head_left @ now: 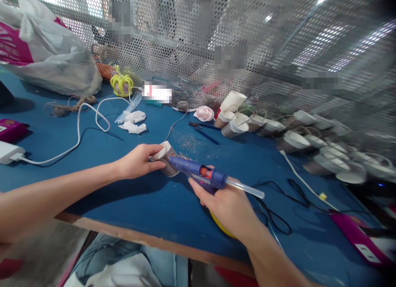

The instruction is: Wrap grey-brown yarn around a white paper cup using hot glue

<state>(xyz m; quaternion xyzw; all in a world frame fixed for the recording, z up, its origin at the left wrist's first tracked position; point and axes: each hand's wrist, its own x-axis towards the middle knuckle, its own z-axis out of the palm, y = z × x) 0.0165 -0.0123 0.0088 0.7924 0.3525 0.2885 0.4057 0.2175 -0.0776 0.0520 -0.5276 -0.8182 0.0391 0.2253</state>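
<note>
My left hand (pixel 139 161) pinches a small grey-and-white cup (pixel 169 168) by its rim, tilted over the blue table. Around the handle of a blue hot glue gun (pixel 193 168), my right hand (pixel 227 202) is closed. The gun's nozzle end meets the cup's side; whether it touches cannot be told. A clear glue stick (pixel 246 187) sticks out of the gun's back. From the cup, a thin grey cord (pixel 175 125) runs up to a small ball of grey yarn (pixel 182 106).
Several similar cups (pixel 295 141) with cord handles stand at the right. Blue-handled pliers (pixel 206 132) lie beyond the cup. A black cable (pixel 278 221) loops right of my hand. At left are crumpled white tissue (pixel 133 122), a white charging cable (pixel 78 132) and a plastic bag (pixel 62 55). Perforated metal mesh (pixel 185 43) backs the table.
</note>
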